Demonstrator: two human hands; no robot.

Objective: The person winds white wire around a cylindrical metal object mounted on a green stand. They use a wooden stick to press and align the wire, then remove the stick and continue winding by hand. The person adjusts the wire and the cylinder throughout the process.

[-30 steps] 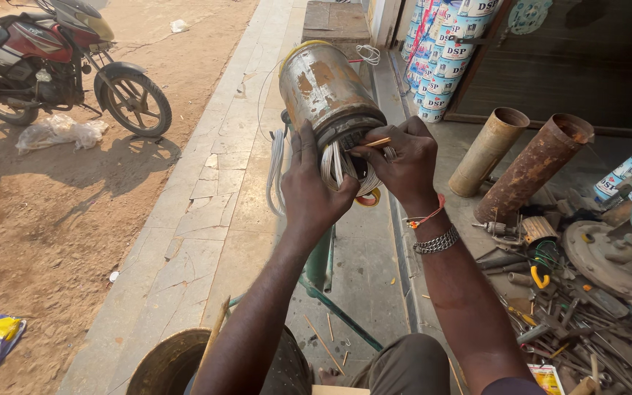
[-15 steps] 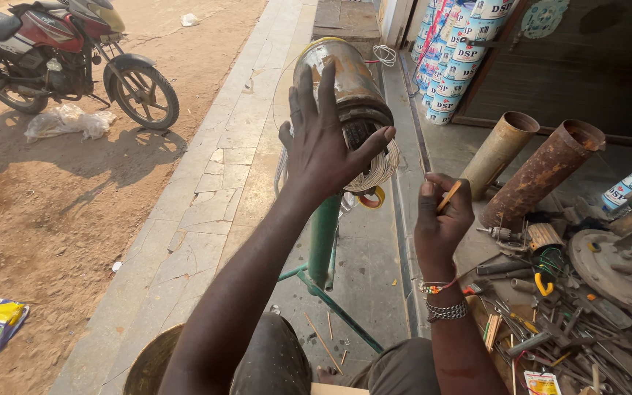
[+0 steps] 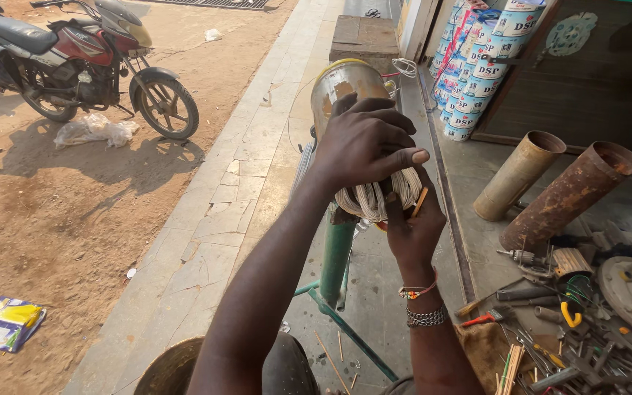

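Observation:
A metal motor housing (image 3: 345, 86) lies on its side on a green stand (image 3: 336, 252), its near end showing pale wire windings (image 3: 373, 199). My left hand (image 3: 363, 139) lies over the top of that end, fingers curled down onto the windings. My right hand (image 3: 412, 230) comes up from below and touches the windings' lower right side. It pinches a thin orange stick (image 3: 420, 202) against them. Beaded and chain bracelets circle my right wrist.
Two rusty metal pipes (image 3: 568, 194) lie at right, above a heap of hand tools (image 3: 587, 329). Stacked printed sacks (image 3: 477, 58) stand behind. A red motorbike (image 3: 82, 62) is parked on the dirt at left. A round metal drum (image 3: 170, 369) sits near my legs.
My left hand has gone from spread flat on the housing to curled over the windings. My right hand rose from lower right back up to the windings with the stick.

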